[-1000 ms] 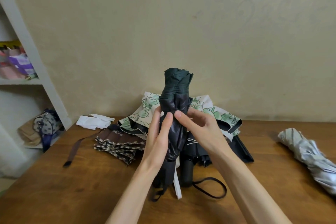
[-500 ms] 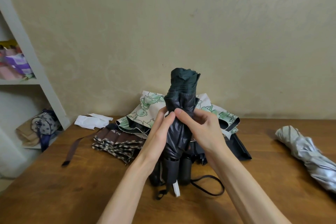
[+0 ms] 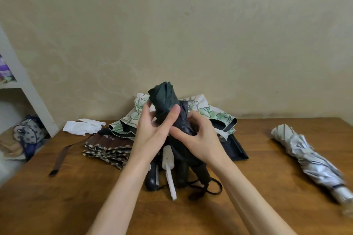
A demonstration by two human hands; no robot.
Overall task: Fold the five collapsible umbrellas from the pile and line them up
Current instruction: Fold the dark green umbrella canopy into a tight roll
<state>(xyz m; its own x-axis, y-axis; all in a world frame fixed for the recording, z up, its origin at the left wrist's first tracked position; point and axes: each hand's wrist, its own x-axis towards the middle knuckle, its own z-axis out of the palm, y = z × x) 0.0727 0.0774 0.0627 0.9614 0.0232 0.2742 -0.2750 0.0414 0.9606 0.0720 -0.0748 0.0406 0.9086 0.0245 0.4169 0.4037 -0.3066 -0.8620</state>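
The left grip (image 3: 152, 131) has slid up to clasp the dark green umbrella (image 3: 162, 97), upright over the bench (image 3: 57, 196) middle, while the right grip (image 3: 200, 139) pinches its folds, so wrapping looks nearly finished.

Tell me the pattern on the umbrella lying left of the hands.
The brown umbrella has a checked border; the head view shows it.

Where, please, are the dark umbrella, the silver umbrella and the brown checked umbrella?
dark umbrella (image 3: 162, 97): head view, on its rolled top end.
silver umbrella (image 3: 309, 156): head view, on its canopy's middle.
brown checked umbrella (image 3: 108, 147): head view, on its pleated canopy.
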